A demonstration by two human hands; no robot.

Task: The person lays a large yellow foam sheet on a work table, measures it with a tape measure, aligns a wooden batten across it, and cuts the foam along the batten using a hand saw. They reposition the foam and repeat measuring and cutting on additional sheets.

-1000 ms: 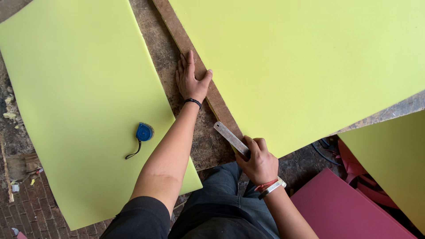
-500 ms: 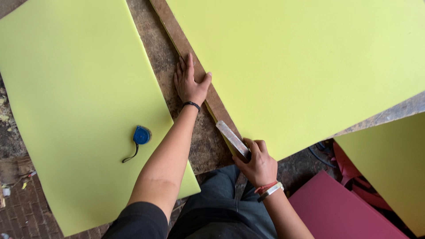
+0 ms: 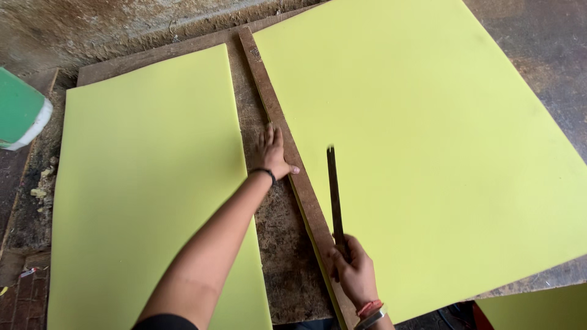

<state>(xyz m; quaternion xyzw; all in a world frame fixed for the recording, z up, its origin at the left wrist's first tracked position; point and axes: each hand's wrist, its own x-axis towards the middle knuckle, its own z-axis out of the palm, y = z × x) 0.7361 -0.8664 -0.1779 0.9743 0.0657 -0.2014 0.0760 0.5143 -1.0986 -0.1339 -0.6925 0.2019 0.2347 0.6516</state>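
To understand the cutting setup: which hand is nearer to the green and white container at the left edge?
Left hand, though well apart from the container; right hand lies farther.

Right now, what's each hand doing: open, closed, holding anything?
Left hand: open, palm flat on the board beside the wooden strip.
Right hand: closed on a long thin blade over the yellow foam sheet.

Long brown wooden straightedge (image 3: 287, 146) lying along yellow-green foam sheet's (image 3: 428, 153) left edge, thin dark blade (image 3: 334, 195) raised over it
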